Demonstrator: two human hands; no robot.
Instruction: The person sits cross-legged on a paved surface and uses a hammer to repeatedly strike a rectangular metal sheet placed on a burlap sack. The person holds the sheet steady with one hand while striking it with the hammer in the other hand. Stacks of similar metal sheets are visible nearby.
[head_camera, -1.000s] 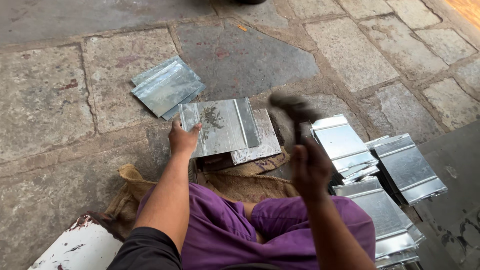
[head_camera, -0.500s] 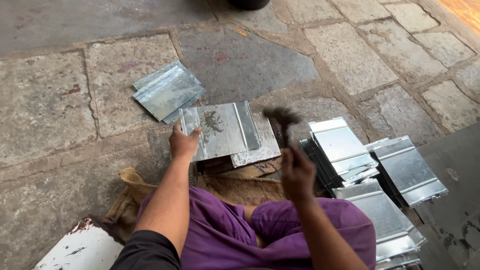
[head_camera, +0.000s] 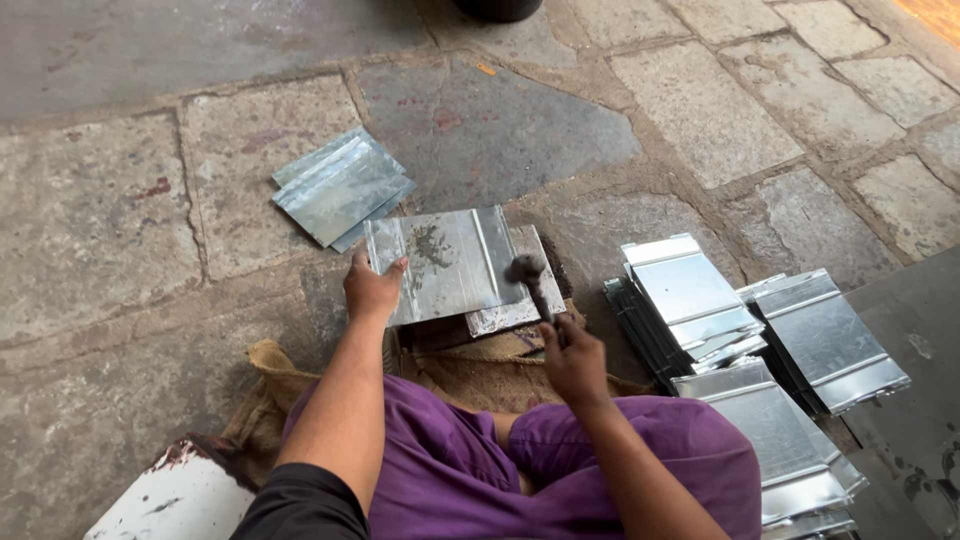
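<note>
Head view, person seated on stone-slab floor (head_camera: 120, 210), legs in purple trousers (head_camera: 470, 480) over a burlap sack (head_camera: 470, 370).

Far left, bottom edge: white painted object (head_camera: 170, 500), chipped at the edge, kind not clear.

Upper left of centre: small stack of finished galvanised sheets (head_camera: 340, 187) lying flat on the floor, well apart from the hands.

Left hand (head_camera: 372, 290): fingers closed over the near left corner of the ribbed metal sheet (head_camera: 450, 262), pinning it flat. Sheet rests on a second sheet and a dark block below it, just in front of the knees; dark smudge near its upper middle.

Right hand (head_camera: 572, 360): fist closed round the handle of a hammer (head_camera: 530, 280). Hammer head sits at the right edge of the ribbed sheet; touching or just above, cannot tell, head slightly blurred.

Right: several stacks of folded metal sheets (head_camera: 690, 290), shiny faces up, side by side and partly overlapping, beside the right knee
</note>
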